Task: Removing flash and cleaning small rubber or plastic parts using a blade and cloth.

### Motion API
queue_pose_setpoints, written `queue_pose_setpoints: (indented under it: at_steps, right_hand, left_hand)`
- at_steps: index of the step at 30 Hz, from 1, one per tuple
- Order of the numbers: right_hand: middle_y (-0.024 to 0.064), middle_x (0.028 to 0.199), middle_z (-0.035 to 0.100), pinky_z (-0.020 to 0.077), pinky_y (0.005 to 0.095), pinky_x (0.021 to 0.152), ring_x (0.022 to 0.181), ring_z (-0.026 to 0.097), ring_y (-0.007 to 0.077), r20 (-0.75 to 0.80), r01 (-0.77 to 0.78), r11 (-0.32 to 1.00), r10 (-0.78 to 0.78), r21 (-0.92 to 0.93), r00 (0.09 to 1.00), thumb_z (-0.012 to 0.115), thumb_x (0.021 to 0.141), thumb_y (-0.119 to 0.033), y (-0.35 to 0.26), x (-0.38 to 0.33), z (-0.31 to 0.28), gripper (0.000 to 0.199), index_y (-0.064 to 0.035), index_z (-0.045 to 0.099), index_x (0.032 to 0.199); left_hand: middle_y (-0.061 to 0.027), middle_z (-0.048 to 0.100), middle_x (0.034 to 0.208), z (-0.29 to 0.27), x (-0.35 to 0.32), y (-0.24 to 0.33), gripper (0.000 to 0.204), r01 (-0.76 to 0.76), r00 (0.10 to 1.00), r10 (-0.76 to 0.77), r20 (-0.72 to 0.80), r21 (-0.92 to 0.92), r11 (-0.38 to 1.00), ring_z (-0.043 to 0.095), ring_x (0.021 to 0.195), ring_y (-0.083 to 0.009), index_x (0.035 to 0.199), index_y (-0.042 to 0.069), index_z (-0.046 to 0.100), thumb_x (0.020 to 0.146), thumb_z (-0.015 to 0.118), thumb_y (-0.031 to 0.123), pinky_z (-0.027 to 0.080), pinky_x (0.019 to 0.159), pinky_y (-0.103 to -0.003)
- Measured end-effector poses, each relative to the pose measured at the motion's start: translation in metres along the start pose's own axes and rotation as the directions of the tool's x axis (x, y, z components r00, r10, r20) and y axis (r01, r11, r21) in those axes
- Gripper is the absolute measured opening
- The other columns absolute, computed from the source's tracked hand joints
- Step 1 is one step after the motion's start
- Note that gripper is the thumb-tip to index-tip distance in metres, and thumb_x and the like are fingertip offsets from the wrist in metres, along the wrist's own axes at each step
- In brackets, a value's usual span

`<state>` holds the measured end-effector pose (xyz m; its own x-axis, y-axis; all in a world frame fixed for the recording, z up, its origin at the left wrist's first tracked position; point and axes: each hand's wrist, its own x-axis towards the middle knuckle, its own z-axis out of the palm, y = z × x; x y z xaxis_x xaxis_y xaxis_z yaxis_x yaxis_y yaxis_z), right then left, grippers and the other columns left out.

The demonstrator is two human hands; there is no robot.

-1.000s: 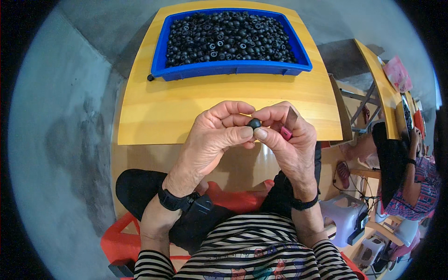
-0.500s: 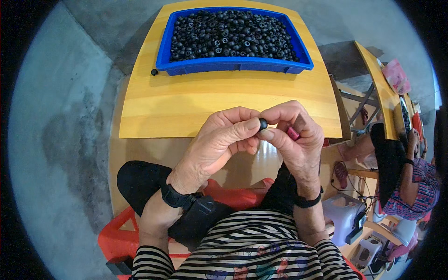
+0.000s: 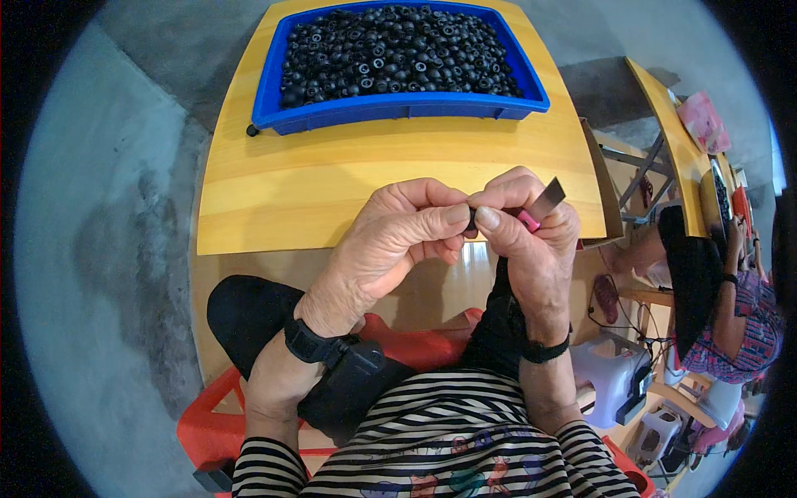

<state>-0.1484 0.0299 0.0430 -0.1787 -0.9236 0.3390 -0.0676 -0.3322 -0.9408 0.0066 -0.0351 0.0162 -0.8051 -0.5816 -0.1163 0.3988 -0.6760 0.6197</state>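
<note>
Over the near edge of the table, my left hand [image 3: 390, 236] pinches a small round black part [image 3: 472, 219] between thumb and forefinger. The thumb and forefinger of my right hand [image 3: 531, 241] close on the same part from the other side. Tucked in my right hand is a small knife with a pink grip [image 3: 529, 221], its flat grey blade [image 3: 548, 197] sticking up past the fingers. My fingertips cover most of the black part, and the rest of the knife is hidden in the palm.
A blue tray [image 3: 407, 108] heaped with small black parts [image 3: 398, 54] stands on the yellow wooden table [image 3: 374, 158]. One loose black part [image 3: 252, 130] lies by its near left corner. At the right, another person [image 3: 730, 332] sits at a second table [image 3: 664, 124].
The knife has turned in my right hand, so its blade now shows above the fingers. Both hands still pinch the black part, now more covered. The view has shifted slightly.
</note>
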Motion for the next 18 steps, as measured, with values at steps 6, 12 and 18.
queue_pose_setpoints:
  at_steps: [6, 12, 18]
  right_hand:
    - [0.0025, 0.073, 0.058, 0.0421, 0.0198, 0.060, 0.067, 0.052, 0.0077, -0.013, -0.090, 0.996, 0.090, 0.006, 0.996, 0.066, 0.078, -0.003, 0.001, 0.005, -0.006, 0.007, -0.0006, 0.063, 0.084]
    - [0.0015, 0.079, 0.057, 0.0390, 0.0196, 0.059, 0.066, 0.049, 0.0062, -0.108, -0.176, 0.984, 0.173, -0.018, 0.979, 0.062, 0.083, -0.025, -0.001, 0.003, -0.018, 0.027, -0.0008, 0.061, 0.097]
    - [0.0050, 0.082, 0.057, 0.0416, 0.0233, 0.063, 0.071, 0.054, 0.0116, -0.048, -0.167, 0.933, 0.160, -0.317, 0.986, 0.044, 0.089, -0.051, 0.000, -0.010, -0.035, 0.055, 0.0007, 0.058, 0.102]
  left_hand:
    - [-0.0040, 0.063, 0.080, -0.001, 0.010, 0.001, 0.015, 0.009, 1.000, -0.009, -0.022, 0.034, 0.999, 0.059, 0.065, -0.0092, 0.093, 0.003, 0.062, 0.082, 0.064, 0.013, 0.051, 0.062, -0.022]
    - [-0.0045, 0.064, 0.082, 0.003, 0.018, 0.005, 0.017, 0.006, 1.000, -0.006, -0.024, 0.015, 1.000, 0.059, 0.066, -0.0076, 0.095, 0.003, 0.062, 0.083, 0.063, 0.015, 0.050, 0.063, -0.022]
    - [-0.0043, 0.061, 0.079, 0.006, 0.026, 0.004, 0.019, 0.038, 0.993, -0.033, -0.112, 0.042, 0.998, 0.055, 0.062, -0.0086, 0.096, 0.004, 0.059, 0.084, 0.061, 0.018, 0.048, 0.056, -0.021]
